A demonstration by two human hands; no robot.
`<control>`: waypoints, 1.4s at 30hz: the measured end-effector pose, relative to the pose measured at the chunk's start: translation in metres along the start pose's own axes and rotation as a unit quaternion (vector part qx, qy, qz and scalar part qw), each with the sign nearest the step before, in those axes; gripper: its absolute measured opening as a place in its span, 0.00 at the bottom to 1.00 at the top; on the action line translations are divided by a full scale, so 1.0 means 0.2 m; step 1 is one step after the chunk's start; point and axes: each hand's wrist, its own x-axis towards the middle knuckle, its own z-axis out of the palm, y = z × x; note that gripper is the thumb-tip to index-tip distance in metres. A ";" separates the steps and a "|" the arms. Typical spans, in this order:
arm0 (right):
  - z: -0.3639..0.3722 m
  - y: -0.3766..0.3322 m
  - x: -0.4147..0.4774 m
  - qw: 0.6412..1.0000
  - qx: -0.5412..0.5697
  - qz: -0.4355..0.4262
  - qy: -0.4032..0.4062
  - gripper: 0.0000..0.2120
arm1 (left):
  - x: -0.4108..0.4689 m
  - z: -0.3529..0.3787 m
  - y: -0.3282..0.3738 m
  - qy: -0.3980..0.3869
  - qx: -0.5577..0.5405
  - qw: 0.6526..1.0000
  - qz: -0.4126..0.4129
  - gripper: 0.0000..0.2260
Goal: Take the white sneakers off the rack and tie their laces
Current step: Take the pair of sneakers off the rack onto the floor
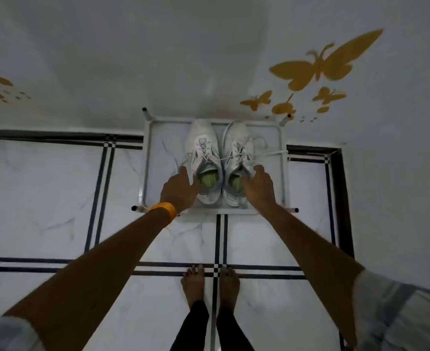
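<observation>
Against the wall stands a white metal rack (146, 158), its top shelf holding the pair of white sneakers side by side, toes toward the wall.

The left hand (179, 187), with orange bangles (163, 209) on its wrist, lies at the outer side of the left sneaker (203, 153). Its fingers curl onto the collar by the opening, where a green insole (208, 180) shows. How firmly they grip cannot be told.

The right sneaker (238, 153) touches its partner along the inner side and has the same green lining inside. Its loose lace (272, 153) trails sideways over the rack's right rail.

The right hand (259, 184) rests on that shoe's outer collar, fingers bent around the edge. Whether they clamp it is unclear.

Gold butterfly decals (322, 64) dot the wall to the right.
</observation>
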 end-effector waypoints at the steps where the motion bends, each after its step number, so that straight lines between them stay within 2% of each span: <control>1: 0.05 0.02 0.07 1.000 -0.013 0.011 0.005 0.25 | 0.06 0.06 -0.03 -0.009 0.001 1.000 -0.012 0.21; 4: 0.19 0.13 0.25 0.998 -0.048 0.034 0.014 0.22 | 0.24 0.24 -0.09 -0.012 0.004 1.000 -0.029 0.19; 7: 0.27 0.25 0.37 0.996 -0.088 0.012 0.025 0.15 | 0.38 0.36 -0.13 0.023 0.008 0.999 -0.035 0.16; 12: 0.30 0.34 0.39 0.989 -0.113 -0.056 0.077 0.11 | 0.40 0.43 -0.17 0.102 0.027 0.994 0.036 0.11; 16: 0.25 0.40 0.17 0.987 -0.069 -0.102 0.106 0.14 | 0.15 0.44 -0.22 0.122 0.010 0.989 0.077 0.08; 19: 0.16 0.47 -0.10 0.986 -0.049 -0.131 0.089 0.16 | -0.14 0.43 -0.25 0.127 -0.017 0.988 0.091 0.05; 22: 0.08 0.55 -0.41 0.989 -0.032 -0.124 0.077 0.17 | -0.47 0.41 -0.26 0.129 -0.038 0.985 0.104 0.07; 26: 0.11 0.76 -0.81 0.984 -0.016 -0.140 0.111 0.14 | -0.83 0.54 -0.39 0.120 -0.058 0.983 0.123 0.07; 30: 0.31 1.10 -1.08 0.987 -0.007 -0.118 0.110 0.14 | -1.07 0.83 -0.69 0.085 -0.074 0.987 0.115 0.06; 34: 0.62 1.46 -1.19 0.994 -0.011 -0.073 0.074 0.14 | -1.18 1.18 -1.01 0.053 -0.078 0.991 0.099 0.11; 38: 0.98 1.77 -1.05 0.997 -0.030 -0.054 0.046 0.10 | -1.02 1.56 -1.30 0.027 -0.061 0.995 0.069 0.15; 42: 1.33 2.11 -0.80 0.993 -0.085 -0.075 0.018 0.12 | -0.79 1.95 -1.58 -0.002 -0.052 0.996 0.075 0.17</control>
